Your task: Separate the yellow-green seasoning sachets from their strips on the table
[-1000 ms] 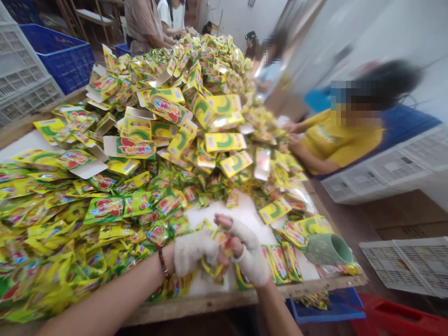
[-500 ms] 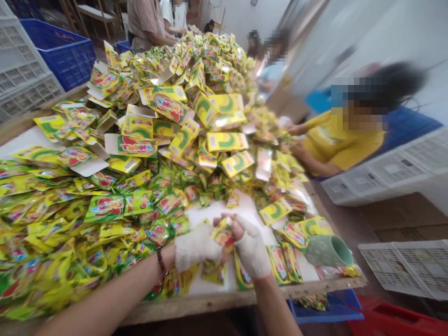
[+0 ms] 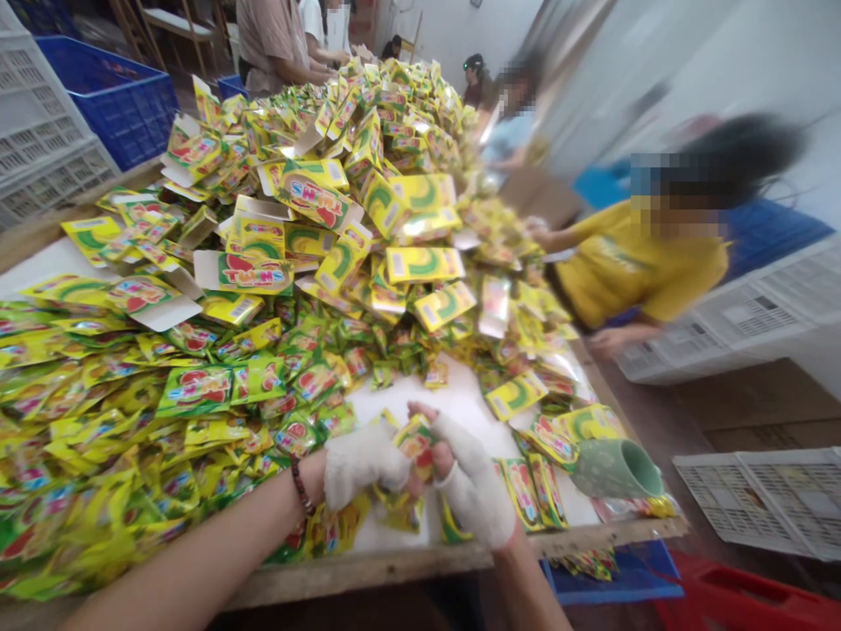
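The step in hand appears to be working a small yellow packet (image 3: 416,443) between both hands, just above the near edge of the table (image 3: 387,568), right of that edge's middle. The next move, as I judge it, calls for a light, steady pinch, since the wrapper looks thin and easily creased. The left hand (image 3: 376,466), in a fingerless white glove (image 3: 348,464), has its fingers curled in at the packet's lower left side, with little gap between them. The right hand (image 3: 474,478), gloved likewise, closes its thumb against the packet's right side, an upper finger reaching past the top. The hands are close together, clamped on that one packet; whether the palms press on it I cannot tell. Beside the right hand, flat packets (image 3: 522,492) lie in a row along the near edge, and a green cup (image 3: 597,469) lies on its side toward the near right corner
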A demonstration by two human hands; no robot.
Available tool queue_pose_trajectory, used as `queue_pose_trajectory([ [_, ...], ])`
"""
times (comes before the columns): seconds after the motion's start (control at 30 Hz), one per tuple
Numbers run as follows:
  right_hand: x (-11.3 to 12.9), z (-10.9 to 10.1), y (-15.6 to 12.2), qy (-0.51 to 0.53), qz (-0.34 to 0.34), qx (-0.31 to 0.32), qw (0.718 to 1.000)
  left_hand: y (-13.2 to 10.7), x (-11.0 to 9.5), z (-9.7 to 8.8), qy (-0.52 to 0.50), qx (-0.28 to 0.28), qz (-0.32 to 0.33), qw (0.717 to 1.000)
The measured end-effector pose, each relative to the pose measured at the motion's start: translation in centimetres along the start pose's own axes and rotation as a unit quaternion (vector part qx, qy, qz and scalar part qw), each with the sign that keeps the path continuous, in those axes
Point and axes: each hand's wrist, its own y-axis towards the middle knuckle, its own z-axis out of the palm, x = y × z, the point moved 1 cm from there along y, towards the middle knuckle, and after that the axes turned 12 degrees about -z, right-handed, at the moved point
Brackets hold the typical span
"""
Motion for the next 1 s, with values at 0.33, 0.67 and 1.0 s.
queue_pose_trajectory([
  [0.33, -1.2, -0.9, 0.8, -0.068, 0.057, -0.120, 0.989, 0.1, -0.2, 0.0, 0.110, -0.106, -0.021, 0.988],
  [0.67, -2.1, -5.7, -1.1, -0.323, 0.030, 0.018, 0.946, -1.1, -1.1, -3.9, 0.586, -0.299, 0.023, 0.753],
  [1.0, -0.5, 3.7, -1.1, -0.486, 0.062, 0.240, 0.838, -0.6, 0.0, -2.9, 0.706, -0.300, -0.003, 0.642],
])
